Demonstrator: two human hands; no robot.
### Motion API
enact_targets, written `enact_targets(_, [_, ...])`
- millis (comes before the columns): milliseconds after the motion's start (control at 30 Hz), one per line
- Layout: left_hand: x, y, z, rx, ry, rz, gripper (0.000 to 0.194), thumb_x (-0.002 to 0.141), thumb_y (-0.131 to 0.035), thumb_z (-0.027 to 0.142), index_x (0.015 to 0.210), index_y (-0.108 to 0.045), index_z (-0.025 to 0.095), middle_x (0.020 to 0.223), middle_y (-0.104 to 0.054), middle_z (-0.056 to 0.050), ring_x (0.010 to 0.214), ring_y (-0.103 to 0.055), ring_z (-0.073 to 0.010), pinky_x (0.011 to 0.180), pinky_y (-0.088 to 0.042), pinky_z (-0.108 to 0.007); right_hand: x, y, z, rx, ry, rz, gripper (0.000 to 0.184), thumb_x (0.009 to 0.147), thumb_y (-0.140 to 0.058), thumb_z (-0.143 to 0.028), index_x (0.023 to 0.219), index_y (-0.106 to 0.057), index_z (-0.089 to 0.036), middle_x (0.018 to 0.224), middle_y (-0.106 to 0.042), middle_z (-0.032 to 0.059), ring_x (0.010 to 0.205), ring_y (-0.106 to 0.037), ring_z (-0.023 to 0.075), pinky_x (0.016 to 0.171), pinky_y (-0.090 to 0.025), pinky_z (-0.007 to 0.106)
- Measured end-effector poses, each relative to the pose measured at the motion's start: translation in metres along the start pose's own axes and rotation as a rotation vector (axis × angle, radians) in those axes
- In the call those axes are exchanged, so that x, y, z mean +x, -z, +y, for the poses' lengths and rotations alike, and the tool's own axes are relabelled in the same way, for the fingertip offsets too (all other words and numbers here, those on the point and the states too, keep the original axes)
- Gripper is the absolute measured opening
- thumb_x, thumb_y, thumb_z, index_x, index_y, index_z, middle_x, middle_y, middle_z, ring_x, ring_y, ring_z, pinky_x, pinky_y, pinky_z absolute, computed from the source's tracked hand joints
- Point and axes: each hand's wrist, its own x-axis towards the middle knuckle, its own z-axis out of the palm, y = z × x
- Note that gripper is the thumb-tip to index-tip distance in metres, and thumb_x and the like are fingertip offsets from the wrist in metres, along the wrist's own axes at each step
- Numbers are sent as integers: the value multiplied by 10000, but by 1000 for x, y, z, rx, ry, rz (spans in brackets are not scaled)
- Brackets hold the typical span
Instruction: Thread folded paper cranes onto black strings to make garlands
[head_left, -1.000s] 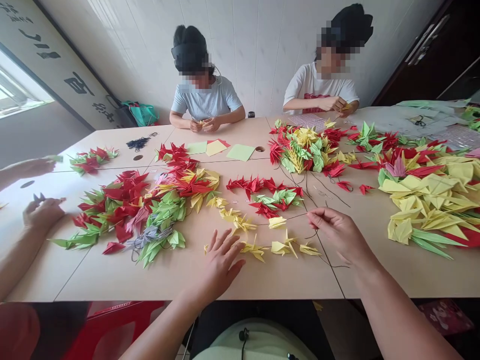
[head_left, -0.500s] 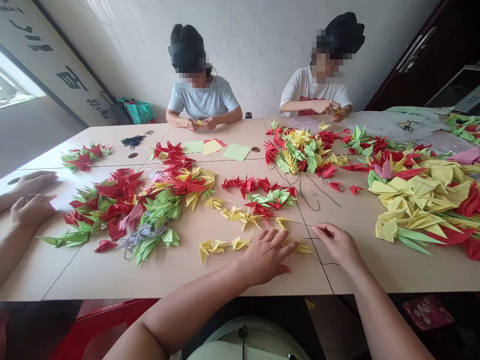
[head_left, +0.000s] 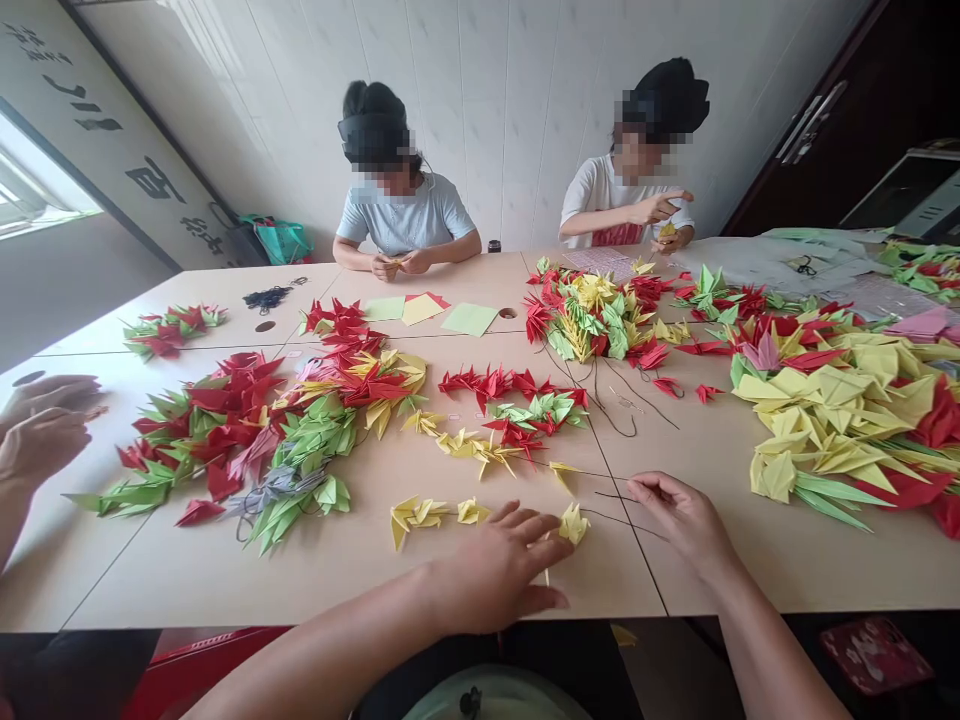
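My left hand (head_left: 511, 562) lies palm down with its fingers spread over a row of folded yellow paper cranes. Some of them (head_left: 418, 514) show to its left, and a single crane (head_left: 574, 525) sits at its fingertips. From that crane a thin dark string (head_left: 622, 521) runs right, toward my right hand (head_left: 681, 518). Thumb and forefinger of that hand are pinched together on a dark string, whose short end sticks out to the left. Just beyond my hands lies another strand of yellow cranes (head_left: 474, 450).
Piles of red, green and yellow cranes lie left (head_left: 232, 410) and right (head_left: 847, 400), with a mixed bunch (head_left: 600, 305) farther back. Square papers (head_left: 470, 319) rest near two people folding opposite. A co-worker's hands (head_left: 49, 430) are at the left edge.
My left hand has shifted left and nearer the table edge, and a yellow crane now shows at its fingertips. My right hand keeps its pinch. The co-worker's hands at left have drawn outward.
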Motion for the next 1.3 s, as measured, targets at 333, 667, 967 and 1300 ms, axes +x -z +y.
enact_targets(333, [73, 43, -113, 177, 257, 85, 669, 771, -655, 312, 1359, -380, 150, 1458, -332, -170, 1357, -285, -320, 1097, -285, -496, -8, -3, 9, 14, 40, 22, 334, 763, -594, -518, 714, -659, -193, 709, -677, 50, 679, -622, 210, 625, -513, 275])
enact_targets(667, [120, 30, -151, 238, 417, 127, 670, 767, -623, 270, 1374, -352, 187, 1464, -300, -164, 1386, -192, -358, 1100, -229, -530, -7, -4, 14, -15, 128, -38, 273, 816, -562, -450, 718, -634, -206, 712, -650, 35, 698, -597, 193, 646, -485, 247])
enact_targets(967, [123, 38, -123, 282, 87, 77, 471, 826, -522, 210, 1286, -502, 311, 1477, -342, -36, 1399, -200, -278, 1137, -162, -480, -7, -5, 16, -11, 144, -81, 259, 844, -543, -433, 749, -631, -209, 748, -649, 41, 717, -599, 193, 652, -485, 252])
enact_targets(1300, [151, 18, -137, 337, -72, 29, 326, 894, -467, 244, 1189, -604, 212, 1464, -366, -121, 1382, -253, -318, 1117, -166, -537, -8, -4, 18, -47, 129, -84, 283, 832, -541, -456, 766, -645, -202, 785, -668, 57, 746, -618, 205, 678, -504, 268])
